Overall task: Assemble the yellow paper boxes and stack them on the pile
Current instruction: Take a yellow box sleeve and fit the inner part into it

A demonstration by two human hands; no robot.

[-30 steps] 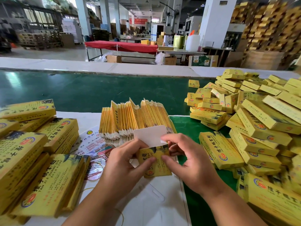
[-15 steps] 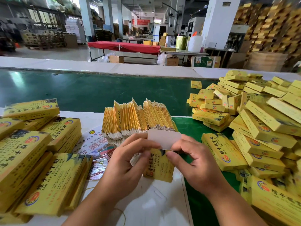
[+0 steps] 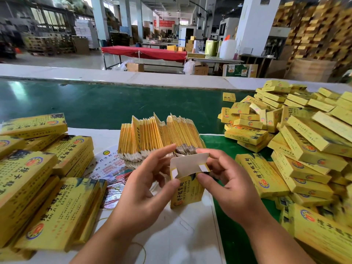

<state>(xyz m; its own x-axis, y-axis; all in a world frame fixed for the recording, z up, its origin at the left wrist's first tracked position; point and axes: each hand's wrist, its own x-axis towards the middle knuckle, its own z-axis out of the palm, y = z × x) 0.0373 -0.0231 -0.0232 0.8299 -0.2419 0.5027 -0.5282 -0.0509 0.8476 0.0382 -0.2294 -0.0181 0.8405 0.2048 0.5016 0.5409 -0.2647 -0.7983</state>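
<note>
The person holds a small yellow box [image 3: 187, 191] upright between both hands, just above the white sheet [image 3: 182, 235] on the bench. The left hand [image 3: 144, 189] grips it from nine o'clock, thumb pressed on the front face near the top left corner, fingers curled behind. The right hand [image 3: 228, 185] takes it from three o'clock, thumb on the front near the top right corner, forefinger curled over the raised white top flap [image 3: 188, 163]. That flap stands open, with a small side tab showing at each end.

Behind the box, at twelve o'clock, a fanned bundle of flat blanks [image 3: 160, 138] stands on edge. At nine o'clock lie stacks of larger flat cartons [image 3: 43, 187]. From one to four o'clock spreads the loose pile of finished boxes [image 3: 304, 141] on the green mat [image 3: 234, 235], near the right hand but not touching it. A printed leaflet [image 3: 112, 166] lies beneath the bundle.
</note>
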